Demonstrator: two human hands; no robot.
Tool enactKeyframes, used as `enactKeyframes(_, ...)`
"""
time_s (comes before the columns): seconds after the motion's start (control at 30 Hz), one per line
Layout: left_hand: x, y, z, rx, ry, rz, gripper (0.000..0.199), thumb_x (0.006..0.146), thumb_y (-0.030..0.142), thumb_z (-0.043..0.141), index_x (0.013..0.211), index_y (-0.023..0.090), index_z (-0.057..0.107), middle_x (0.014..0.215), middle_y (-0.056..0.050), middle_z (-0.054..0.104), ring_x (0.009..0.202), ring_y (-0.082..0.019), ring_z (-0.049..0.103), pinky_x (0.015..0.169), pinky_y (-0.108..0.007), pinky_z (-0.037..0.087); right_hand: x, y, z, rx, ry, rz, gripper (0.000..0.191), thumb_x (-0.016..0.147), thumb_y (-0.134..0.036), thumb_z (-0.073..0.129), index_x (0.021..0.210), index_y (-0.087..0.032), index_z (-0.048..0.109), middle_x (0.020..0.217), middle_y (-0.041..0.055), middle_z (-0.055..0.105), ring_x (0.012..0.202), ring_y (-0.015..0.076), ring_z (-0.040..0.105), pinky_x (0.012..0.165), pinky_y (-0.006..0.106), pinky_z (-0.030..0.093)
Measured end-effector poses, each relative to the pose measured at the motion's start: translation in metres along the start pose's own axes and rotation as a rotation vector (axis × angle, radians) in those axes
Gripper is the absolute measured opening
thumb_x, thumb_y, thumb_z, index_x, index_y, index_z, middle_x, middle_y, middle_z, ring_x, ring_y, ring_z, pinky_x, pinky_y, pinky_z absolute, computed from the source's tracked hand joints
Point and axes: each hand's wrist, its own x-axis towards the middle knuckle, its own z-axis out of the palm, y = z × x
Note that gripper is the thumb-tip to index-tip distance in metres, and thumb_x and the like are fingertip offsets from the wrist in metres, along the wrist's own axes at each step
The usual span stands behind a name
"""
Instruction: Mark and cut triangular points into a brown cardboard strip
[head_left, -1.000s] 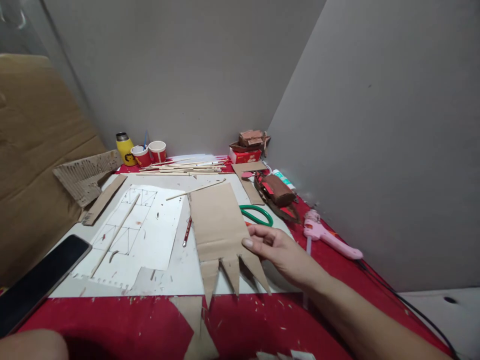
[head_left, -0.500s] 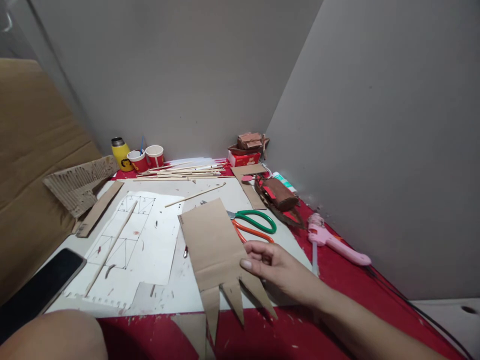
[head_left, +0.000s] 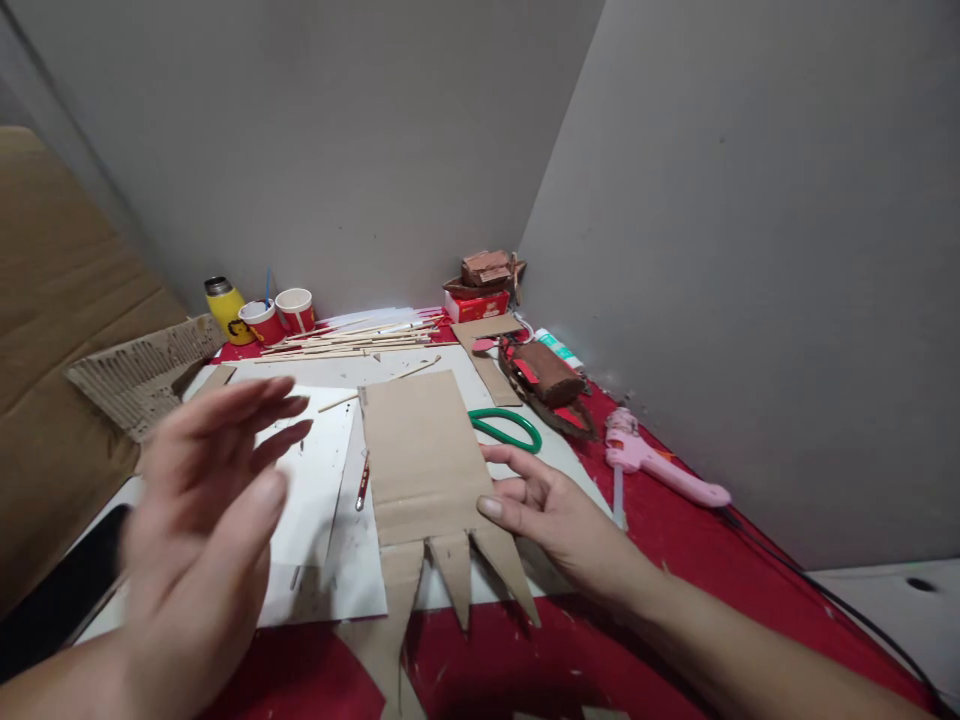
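My right hand [head_left: 536, 510] pinches the right edge of a flat cardboard piece [head_left: 427, 455] between thumb and fingers. Pointed strips hang from the lower side of that piece. To its left, my left hand [head_left: 214, 500] is raised with fingers apart, slightly blurred, touching nothing. Behind the cardboard, the green handle of a pair of scissors [head_left: 517, 445] shows; the rest is hidden. A small dark-red tool [head_left: 363, 485], perhaps a craft knife, lies by the cardboard's left edge. Beneath my left hand is a sheet of white paper [head_left: 319, 500], its drawing covered.
A pink glue gun [head_left: 667, 470] with a cord rests on the red cloth [head_left: 675, 600] at right. Brown model pieces [head_left: 551, 375] lie behind it. Thin wooden sticks [head_left: 352, 343], paper cups [head_left: 294, 310] and a yellow bottle [head_left: 226, 315] stand farther back. A large cardboard sheet [head_left: 67, 300] leans at left.
My left hand has come up over the paper, opening beside the cardboard. My right hand keeps its hold, and the cardboard stands straighter and covers more of the scissors. The view has shifted slightly.
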Motion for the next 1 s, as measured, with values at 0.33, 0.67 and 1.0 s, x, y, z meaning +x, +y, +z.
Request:
enactKeyframes(0.33, 0.05, -0.081, 0.003, 0.291, -0.3, -0.326, 0.043, 0.086, 0.037, 0.065, 0.126, 0.022, 0.056, 0.12, -0.01, 0.065, 0.101, -0.025, 0.064, 0.09, -0.043, 0.05, -0.004, 0.015, 0.014, -0.113, -0.099, 0.047, 0.081, 0.079, -0.042, 0.078, 0.146, -0.018, 0.04, 0.071, -0.0056, 0.064, 0.055, 0.0128, 0.058, 0.056, 0.026, 0.05)
enactKeyframes(0.67, 0.044, -0.088, 0.006, 0.404, -0.376, -0.359, 0.046, 0.086, 0.035, 0.064, 0.128, 0.021, 0.054, 0.129, -0.013, 0.064, 0.087, -0.02, 0.064, 0.082, -0.038, 0.051, 0.006, 0.021, -0.005, -1.388, -0.063, -0.412, 0.039, 0.094, -0.021, 0.055, 0.129, -0.006, 0.064, 0.124, 0.0236, 0.069, 0.115, 0.038, 0.066, 0.095, 0.052, 0.055)
enactKeyframes(1.0, 0.06, -0.079, 0.014, 0.716, -0.552, -0.327, 0.024, 0.095, 0.026, 0.056, 0.118, 0.017, 0.061, 0.099, -0.007, 0.071, 0.074, -0.018, 0.066, 0.069, -0.033, 0.054, 0.002, 0.017, -0.005, -1.476, -0.13, -0.345, 0.04, 0.093, -0.016, 0.054, 0.131, -0.009, 0.063, 0.12, 0.0212, 0.072, 0.104, 0.0335, 0.073, 0.087, 0.045, 0.06)
